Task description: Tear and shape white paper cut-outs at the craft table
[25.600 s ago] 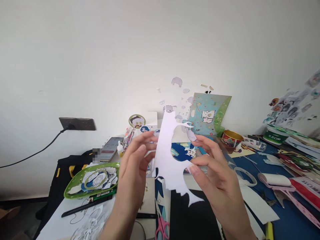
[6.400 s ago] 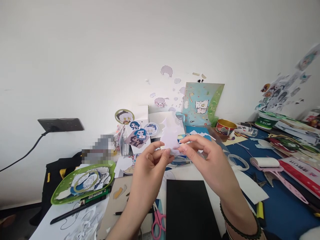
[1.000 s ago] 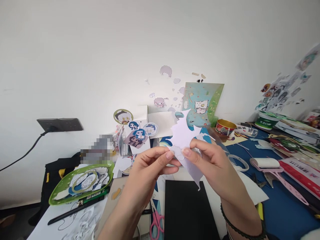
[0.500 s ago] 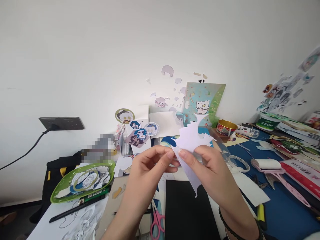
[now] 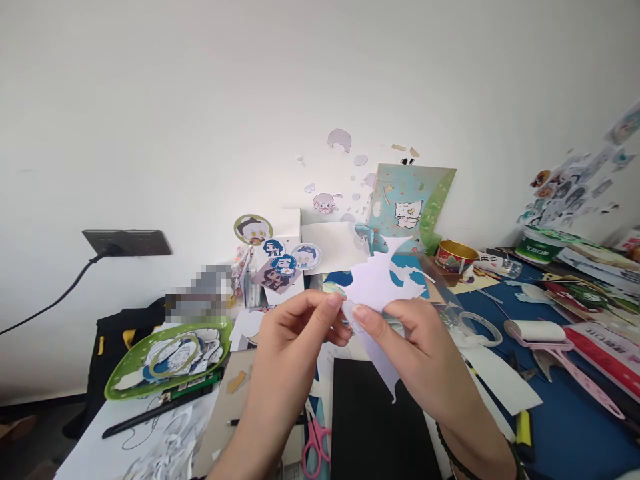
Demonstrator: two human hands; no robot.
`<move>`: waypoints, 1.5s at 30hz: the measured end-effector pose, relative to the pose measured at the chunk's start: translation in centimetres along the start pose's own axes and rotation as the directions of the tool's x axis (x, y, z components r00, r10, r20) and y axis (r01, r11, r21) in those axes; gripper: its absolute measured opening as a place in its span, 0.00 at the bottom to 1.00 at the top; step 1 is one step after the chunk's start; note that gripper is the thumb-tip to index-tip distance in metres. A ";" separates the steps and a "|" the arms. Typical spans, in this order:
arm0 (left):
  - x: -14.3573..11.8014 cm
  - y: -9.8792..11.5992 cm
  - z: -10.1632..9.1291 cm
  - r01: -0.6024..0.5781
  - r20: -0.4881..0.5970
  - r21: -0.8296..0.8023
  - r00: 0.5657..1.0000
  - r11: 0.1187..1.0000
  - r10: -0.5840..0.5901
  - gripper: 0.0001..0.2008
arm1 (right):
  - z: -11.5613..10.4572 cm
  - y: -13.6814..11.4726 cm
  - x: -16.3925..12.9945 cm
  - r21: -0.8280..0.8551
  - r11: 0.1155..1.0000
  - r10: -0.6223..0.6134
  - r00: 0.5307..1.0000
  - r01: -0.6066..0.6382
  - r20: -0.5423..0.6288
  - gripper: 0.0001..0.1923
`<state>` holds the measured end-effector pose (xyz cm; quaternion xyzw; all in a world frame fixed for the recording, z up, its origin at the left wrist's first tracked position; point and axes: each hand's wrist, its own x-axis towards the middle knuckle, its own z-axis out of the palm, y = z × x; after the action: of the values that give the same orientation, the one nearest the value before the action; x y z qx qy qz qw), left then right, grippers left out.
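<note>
A white paper scrap with jagged, cut-out edges is held up in front of me. My right hand pinches its middle between thumb and fingers. At the scrap's left edge, my left hand has thumb and index finger pressed together on the paper's rim. The other fingers of that hand curl behind and are partly hidden. Below the hands lies a black board. Pink-handled scissors rest just left of it.
On the left, a green leaf-shaped tray holds paper cut-outs, with a black pen before it. To the right are a pink lint roller, a clear tape roll and a gold-rimmed tin. Cut-outs stick to the wall behind.
The paper's top has tipped down and its lower tip has shifted slightly. Both hands keep their pinch on it, and the whole view has moved a little.
</note>
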<state>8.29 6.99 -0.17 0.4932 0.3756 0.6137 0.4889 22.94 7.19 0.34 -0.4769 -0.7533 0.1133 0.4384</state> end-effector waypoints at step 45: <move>0.5 0.1 -0.4 0.113 0.038 0.063 0.993 0.992 -0.116 0.08 | -0.3 0.2 0.9 0.152 0.982 0.102 0.992 -0.112 0.068 0.20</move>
<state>7.91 7.50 -0.07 0.4981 0.4116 0.5627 0.5156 23.11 7.93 0.85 -0.4775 -0.7281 0.2094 0.4450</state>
